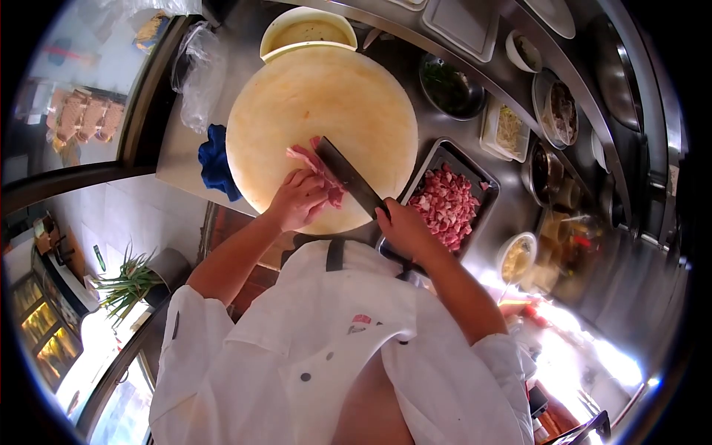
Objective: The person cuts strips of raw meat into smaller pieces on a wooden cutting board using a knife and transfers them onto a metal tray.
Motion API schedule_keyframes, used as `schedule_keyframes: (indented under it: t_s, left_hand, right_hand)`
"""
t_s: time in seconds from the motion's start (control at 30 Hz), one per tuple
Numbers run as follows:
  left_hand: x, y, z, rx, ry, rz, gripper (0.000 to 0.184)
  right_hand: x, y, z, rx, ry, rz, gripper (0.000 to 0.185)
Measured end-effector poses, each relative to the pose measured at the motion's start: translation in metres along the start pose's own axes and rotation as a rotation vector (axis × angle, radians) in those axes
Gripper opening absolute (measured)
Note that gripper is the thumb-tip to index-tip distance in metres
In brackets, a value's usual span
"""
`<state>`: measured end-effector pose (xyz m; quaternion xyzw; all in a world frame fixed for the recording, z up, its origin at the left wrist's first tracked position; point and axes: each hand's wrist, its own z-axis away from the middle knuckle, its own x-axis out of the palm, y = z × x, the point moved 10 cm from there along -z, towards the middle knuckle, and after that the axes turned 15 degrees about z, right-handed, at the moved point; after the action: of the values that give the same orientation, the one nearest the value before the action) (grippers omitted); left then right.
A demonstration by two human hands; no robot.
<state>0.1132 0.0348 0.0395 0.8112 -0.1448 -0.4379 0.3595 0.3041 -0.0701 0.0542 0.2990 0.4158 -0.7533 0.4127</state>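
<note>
A strip of raw meat (302,153) lies on a large round chopping board (356,96). My left hand (300,200) presses on the meat with its fingers curled, pinning it to the board. In my right hand (404,226) is the handle of a cleaver (348,176), the fingers wrapped round it. The blade slants up and left across the board, its edge side close against the meat. Right of the board, a dark metal tray (486,194) holds a heap of cut meat pieces (445,208).
A tub of cloudy liquid (308,33) touches the board's far edge. A blue cloth (216,163) and a clear plastic bag (199,81) lie to the left. At right are a bowl of greens (449,87), a container of sprouts (506,127) and a white bowl (517,257), below metal shelving (512,81).
</note>
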Motion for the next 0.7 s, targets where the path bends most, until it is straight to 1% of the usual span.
schedule_keyframes:
  t_s: [0.13,0.23,0.33,0.43,0.53,0.63,0.7]
  left_hand:
    - [-0.005,0.013,-0.014,0.049,0.018,0.015,0.028]
    - [0.0,0.018,-0.019,0.06,-0.01,0.034,0.029]
    - [0.001,0.018,-0.018,0.05,0.002,0.048,0.033]
    - [0.001,0.018,-0.021,0.039,-0.008,0.052,0.035]
    - [0.003,0.018,-0.021,0.01,-0.058,0.055,0.036]
    - [0.003,0.02,-0.025,0.021,-0.052,0.063,0.03]
    - [0.007,0.017,-0.023,0.044,-0.074,0.061,0.029]
  right_hand:
    - [0.001,-0.007,0.009,0.016,-0.011,0.0,0.029]
    - [0.006,-0.011,0.015,0.043,0.001,0.028,0.029]
    - [0.012,-0.018,0.019,0.075,-0.056,0.04,0.028]
    - [0.023,-0.023,0.015,0.08,-0.042,0.01,0.027]
    - [0.025,-0.032,0.008,0.067,0.002,0.044,0.025]
    - [0.025,-0.042,-0.011,0.046,0.003,0.088,0.025]
    - [0.029,-0.054,-0.037,0.021,0.0,0.131,0.026]
